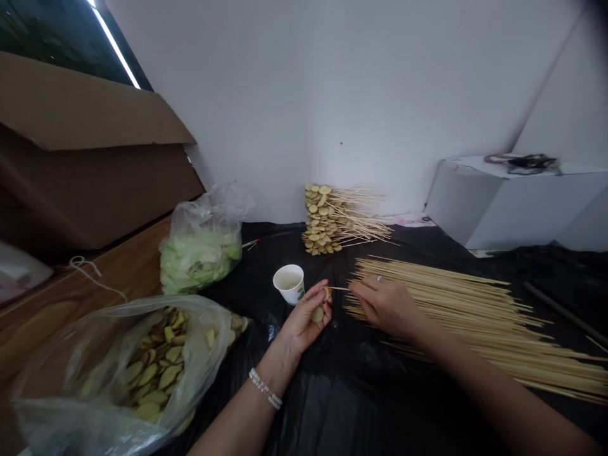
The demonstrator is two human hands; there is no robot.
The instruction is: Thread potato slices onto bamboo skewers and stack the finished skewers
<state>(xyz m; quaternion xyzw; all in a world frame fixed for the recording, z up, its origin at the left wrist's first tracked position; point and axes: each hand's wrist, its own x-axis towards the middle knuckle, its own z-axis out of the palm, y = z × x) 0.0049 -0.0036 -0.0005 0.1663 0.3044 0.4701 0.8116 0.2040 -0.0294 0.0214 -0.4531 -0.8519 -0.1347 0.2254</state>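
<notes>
My left hand point(304, 316), with a beaded bracelet at the wrist, is closed on potato slices point(317, 313). My right hand point(387, 304) pinches a thin wooden skewer point(339, 289), whose far end meets the slices at my left fingertips. Whether the tip has gone through a slice is too small to tell. Beneath and beyond my right hand lies a wide spread of bare skewers point(456, 316). Just behind my left hand stands a white paper cup point(289, 282). An open clear plastic bag point(61, 386) of sliced potatoes point(159, 364) sits to the left.
Against the wall is a stack of skewered potato slices point(320, 221), sticks pointing right. A tied bag of pale green vegetables point(202, 253) stands at the back left, before a cardboard box point(95, 183). White boxes point(522, 202) stand at the right. Black plastic sheeting point(323, 405) covers the work surface.
</notes>
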